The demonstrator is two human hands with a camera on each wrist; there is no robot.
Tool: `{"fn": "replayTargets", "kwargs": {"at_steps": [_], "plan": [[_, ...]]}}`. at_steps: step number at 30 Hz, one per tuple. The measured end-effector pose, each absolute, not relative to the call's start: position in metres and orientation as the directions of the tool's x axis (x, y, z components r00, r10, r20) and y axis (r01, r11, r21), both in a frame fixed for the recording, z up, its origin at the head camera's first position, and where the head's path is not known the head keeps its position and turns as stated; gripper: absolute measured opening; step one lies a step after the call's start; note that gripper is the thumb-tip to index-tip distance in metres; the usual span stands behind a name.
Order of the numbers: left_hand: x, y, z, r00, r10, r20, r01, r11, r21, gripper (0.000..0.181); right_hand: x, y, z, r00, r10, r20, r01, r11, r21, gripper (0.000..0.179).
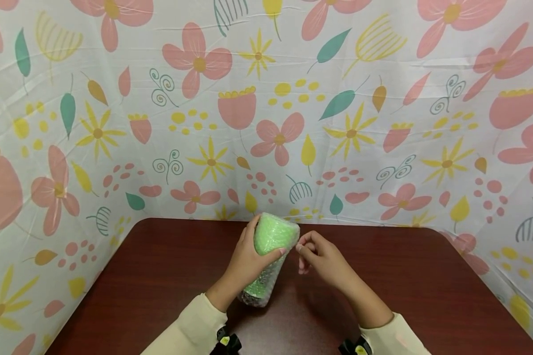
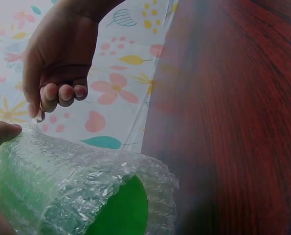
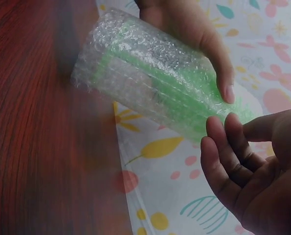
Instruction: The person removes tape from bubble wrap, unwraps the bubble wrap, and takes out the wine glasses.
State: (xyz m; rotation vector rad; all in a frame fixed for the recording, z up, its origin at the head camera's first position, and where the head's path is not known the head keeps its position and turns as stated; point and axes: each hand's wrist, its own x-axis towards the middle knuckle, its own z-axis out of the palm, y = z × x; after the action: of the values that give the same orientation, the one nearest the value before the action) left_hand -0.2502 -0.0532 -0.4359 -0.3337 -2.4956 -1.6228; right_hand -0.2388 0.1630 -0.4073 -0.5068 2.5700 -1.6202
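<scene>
A green cylinder-shaped object (image 1: pixel 273 234) is rolled in clear bubble wrap (image 2: pixel 86 166) and tilts over the table. My left hand (image 1: pixel 248 254) grips it from the side, its thumb lying across the front. Beside the upper end is my right hand (image 1: pixel 322 256), thumb and forefinger pinched together at the wrap. Between those fingertips, the left wrist view shows a small whitish tab (image 2: pixel 38 117) right at the wrap's surface. From the right wrist, the other fingers (image 3: pixel 223 161) appear loosely bent. The wrap's ridged edge sticks out past the green end.
The dark red-brown wooden table (image 1: pixel 151 296) has rounded far corners. Behind it and along both sides hangs a white cloth (image 1: pixel 257 98) printed with flowers and leaves. Black wrist devices (image 1: pixel 224 340) sit at both cream sleeves (image 1: pixel 186 325).
</scene>
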Motion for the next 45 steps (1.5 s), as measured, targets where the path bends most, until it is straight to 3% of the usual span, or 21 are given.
{"fn": "replayTargets", "kwargs": {"at_steps": [45], "plan": [[-0.2514,-0.0556,-0.4360,-0.962,0.096,0.256,0.272,0.408,0.871,0.101,-0.2371,0.1626,-0.4074,-0.915,-0.375,0.147,-0.278,0.325,-0.904,0.029]]}}
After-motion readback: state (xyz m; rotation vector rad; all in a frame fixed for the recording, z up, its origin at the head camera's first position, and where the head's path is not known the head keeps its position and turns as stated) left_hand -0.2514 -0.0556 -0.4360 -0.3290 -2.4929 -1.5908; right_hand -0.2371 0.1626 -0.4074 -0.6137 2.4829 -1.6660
